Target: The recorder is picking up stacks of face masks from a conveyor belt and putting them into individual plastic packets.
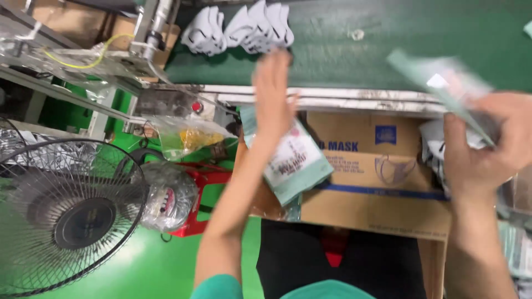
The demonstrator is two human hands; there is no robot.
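**Two hands, two packets at the belt**

The left hand reaches flat, fingers stretched wide, toward the white masks on the green belt; a pale green packet hangs beneath its wrist. The right hand pinches a blurred green packet. A cardboard box sits below; a fan stands left.

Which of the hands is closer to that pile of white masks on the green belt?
Left. The left hand reaches just below the white masks; the right hand is far to their right, holding a packet.
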